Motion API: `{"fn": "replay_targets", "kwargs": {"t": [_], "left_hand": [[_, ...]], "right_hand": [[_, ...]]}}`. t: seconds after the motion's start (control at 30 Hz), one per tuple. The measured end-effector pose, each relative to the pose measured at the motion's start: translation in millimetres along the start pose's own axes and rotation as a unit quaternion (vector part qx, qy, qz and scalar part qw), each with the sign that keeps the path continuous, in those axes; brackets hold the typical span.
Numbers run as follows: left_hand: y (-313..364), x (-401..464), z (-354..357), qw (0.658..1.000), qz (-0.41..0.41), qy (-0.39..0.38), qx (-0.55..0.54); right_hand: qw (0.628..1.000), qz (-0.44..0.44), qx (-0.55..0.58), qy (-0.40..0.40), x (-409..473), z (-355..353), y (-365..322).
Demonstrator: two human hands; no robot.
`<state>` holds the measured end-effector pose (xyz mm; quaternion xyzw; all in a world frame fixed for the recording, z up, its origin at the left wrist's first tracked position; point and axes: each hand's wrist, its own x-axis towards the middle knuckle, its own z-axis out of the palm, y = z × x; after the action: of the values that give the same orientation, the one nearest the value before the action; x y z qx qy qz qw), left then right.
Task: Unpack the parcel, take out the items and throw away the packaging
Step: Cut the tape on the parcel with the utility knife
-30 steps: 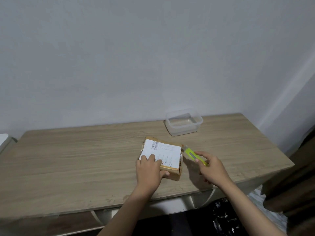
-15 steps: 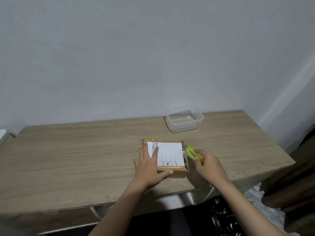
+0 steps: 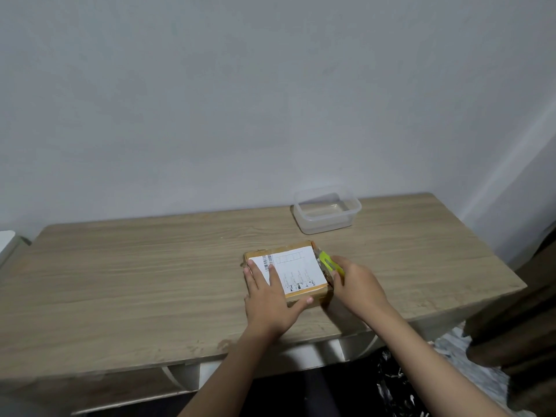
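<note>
A small brown cardboard parcel (image 3: 301, 267) with a white shipping label lies flat on the wooden table (image 3: 150, 275). My left hand (image 3: 269, 299) presses down on its near left part, fingers spread over the label and thumb against the front edge. My right hand (image 3: 358, 285) grips a yellow-green utility knife (image 3: 327, 261), whose tip rests against the parcel's right edge.
A clear, empty plastic container (image 3: 326, 213) stands behind the parcel near the wall. The table's right edge lies close to my right arm. Black plastic bagging (image 3: 397, 383) sits on the floor below, and dark fabric (image 3: 517, 326) hangs at the right.
The parcel has been turned so its sides run more square to me. My left hand has spread flatter on the label. The knife has moved in against the parcel's right edge.
</note>
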<state>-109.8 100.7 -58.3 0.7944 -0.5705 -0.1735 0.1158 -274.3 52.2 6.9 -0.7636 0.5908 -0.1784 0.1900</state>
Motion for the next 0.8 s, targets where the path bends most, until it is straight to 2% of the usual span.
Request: {"fn": "replay_targets", "kwargs": {"t": [0.33,0.8], "left_hand": [[-1.3,-0.2,1.3,1.0,0.005,0.011,-0.008],[-0.6,-0.6,2.1,0.999,-0.001,0.03,-0.013]], "right_hand": [[0.999,0.003,-0.04,-0.016,7.9,9.8,-10.0],[0.988,0.027,-0.119,-0.091,11.1,-10.6,-34.0]]}}
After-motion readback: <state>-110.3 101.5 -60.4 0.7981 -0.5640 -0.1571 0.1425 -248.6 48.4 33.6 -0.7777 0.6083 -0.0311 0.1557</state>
